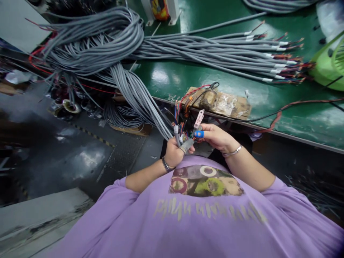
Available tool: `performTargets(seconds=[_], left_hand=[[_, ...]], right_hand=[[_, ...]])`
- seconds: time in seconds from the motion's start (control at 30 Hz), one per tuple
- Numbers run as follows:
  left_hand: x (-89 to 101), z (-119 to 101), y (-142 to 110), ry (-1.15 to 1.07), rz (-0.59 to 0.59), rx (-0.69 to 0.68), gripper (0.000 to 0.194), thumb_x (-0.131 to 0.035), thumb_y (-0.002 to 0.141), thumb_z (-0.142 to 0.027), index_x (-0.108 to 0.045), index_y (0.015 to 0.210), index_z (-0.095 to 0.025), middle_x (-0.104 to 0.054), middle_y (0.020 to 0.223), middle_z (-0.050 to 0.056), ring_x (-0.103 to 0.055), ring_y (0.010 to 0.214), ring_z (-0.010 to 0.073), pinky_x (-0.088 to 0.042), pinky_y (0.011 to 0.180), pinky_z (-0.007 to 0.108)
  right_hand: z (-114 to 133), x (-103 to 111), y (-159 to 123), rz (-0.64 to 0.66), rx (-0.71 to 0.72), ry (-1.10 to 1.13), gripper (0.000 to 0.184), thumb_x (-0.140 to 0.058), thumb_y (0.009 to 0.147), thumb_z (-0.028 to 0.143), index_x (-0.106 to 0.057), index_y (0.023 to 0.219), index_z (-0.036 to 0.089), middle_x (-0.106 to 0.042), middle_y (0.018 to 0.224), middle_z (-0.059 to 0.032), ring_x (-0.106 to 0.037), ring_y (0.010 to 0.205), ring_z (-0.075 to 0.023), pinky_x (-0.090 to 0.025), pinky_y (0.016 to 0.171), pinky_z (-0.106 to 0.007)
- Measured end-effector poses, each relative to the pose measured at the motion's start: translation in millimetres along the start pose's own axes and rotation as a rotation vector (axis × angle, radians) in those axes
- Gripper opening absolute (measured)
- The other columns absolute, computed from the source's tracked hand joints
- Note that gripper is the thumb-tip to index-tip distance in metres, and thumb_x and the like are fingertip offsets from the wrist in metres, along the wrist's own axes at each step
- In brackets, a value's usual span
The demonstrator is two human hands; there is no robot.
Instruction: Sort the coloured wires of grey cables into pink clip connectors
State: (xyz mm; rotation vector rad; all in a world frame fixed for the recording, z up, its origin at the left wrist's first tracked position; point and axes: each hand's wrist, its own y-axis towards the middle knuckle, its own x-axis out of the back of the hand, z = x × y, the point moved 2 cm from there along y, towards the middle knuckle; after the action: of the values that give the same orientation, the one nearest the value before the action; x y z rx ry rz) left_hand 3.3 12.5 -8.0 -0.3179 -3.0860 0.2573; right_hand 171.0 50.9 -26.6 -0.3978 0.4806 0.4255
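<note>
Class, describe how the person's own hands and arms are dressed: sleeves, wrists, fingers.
Both arms have loose light-purple sleeves. The left hand has a greyish covering on a digit and a dark link-like band at the wrist; the right hand has a blue covering on one digit and a silvery bracelet.

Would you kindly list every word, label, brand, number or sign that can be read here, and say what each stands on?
No text can be read with certainty.
Purple shirt: a row of pale lettering, upside down and too distorted to read.
Pink tag at the right hand: faint marks, too small and blurred to read.
Yellow-and-black floor stripe: no words can be made out.
</note>
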Motion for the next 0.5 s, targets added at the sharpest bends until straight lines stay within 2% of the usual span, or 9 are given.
performTargets(seconds=[0.13, 0.27, 0.33, 0.5], left_hand=[[-0.2, -4, 1, 0.023, 0.031, 0.028, 0.040, -0.077, 0.071, -0.050, -0.066, 0.060, -0.014, -0.068, 0.055, 0.005, -0.061, 0.047, 0.0127, -0.052, 0.050, 0.024], [-1.4, -11, 5, 0.067, 0.151, 0.117, 0.035, -0.082, 0.066, -0.044, -0.065, 0.064, -0.013, -0.067, 0.053, 0.004, -0.061, 0.045, 0.0132, -0.051, 0.050, 0.024], [-0.9, -11, 7, 0.080, 0.185, 0.158, 0.034, -0.082, 0.066, -0.043, -0.065, 0.065, -0.013, -0.067, 0.053, 0.004, -0.061, 0.045, 0.0138, -0.051, 0.049, 0.024], [3.1, 0, 8, -0.039, 0.063, 0.098, 0.032, -0.075, 0.075, -0.043, -0.066, 0.066, -0.013, -0.069, 0.058, 0.005, -0.063, 0.048, 0.0142, -0.054, 0.051, 0.026]], right_hand=[[2, -5, 2, 0.030, 0.052, -0.054, 0.031, -0.087, 0.062, 0.038, -0.069, 0.070, 0.013, -0.066, 0.063, 0.0001, -0.054, 0.054, -0.0081, -0.044, 0.054, -0.022], [3, -18, 1, 0.145, 0.042, -0.087, 0.038, -0.084, 0.066, 0.047, -0.069, 0.078, 0.014, -0.068, 0.061, -0.0013, -0.058, 0.051, -0.0121, -0.048, 0.054, -0.026], [3, -22, 1, 0.161, 0.059, -0.100, 0.040, -0.083, 0.066, 0.049, -0.068, 0.078, 0.014, -0.067, 0.060, -0.0009, -0.058, 0.050, -0.0122, -0.048, 0.053, -0.026], [-2, -9, -4, 0.055, 0.097, -0.059, 0.039, -0.079, 0.072, 0.051, -0.065, 0.079, 0.015, -0.067, 0.068, -0.0015, -0.062, 0.062, -0.0120, -0.050, 0.060, -0.025]])
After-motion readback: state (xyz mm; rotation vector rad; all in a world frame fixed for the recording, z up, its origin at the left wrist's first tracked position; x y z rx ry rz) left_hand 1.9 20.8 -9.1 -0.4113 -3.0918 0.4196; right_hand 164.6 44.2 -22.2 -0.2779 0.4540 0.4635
